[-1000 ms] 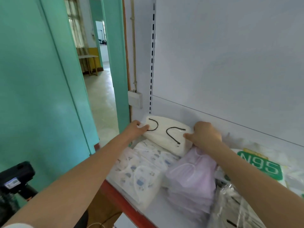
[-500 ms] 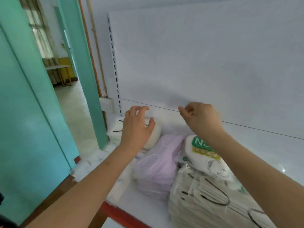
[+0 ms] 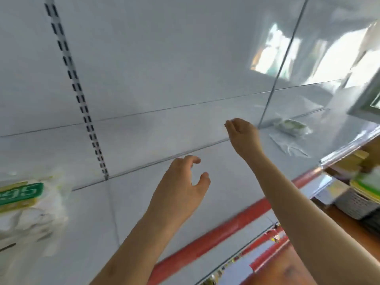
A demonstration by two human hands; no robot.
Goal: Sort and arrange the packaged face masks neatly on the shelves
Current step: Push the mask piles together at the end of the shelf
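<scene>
The left hand (image 3: 181, 190) and right hand (image 3: 242, 133) hover over the white shelf (image 3: 144, 202), fingers loosely curled, holding nothing. An N95 mask pack (image 3: 22, 204) lies far left.

The white shelf (image 3: 144, 202) under my arms has a red front edge. At its far left lies a clear-wrapped N95 mask pack (image 3: 22, 204) with a green label. Far to the right, past a clear divider (image 3: 287, 58), another green-labelled pack (image 3: 291, 126) lies beside a flat clear bag (image 3: 287, 144).
</scene>
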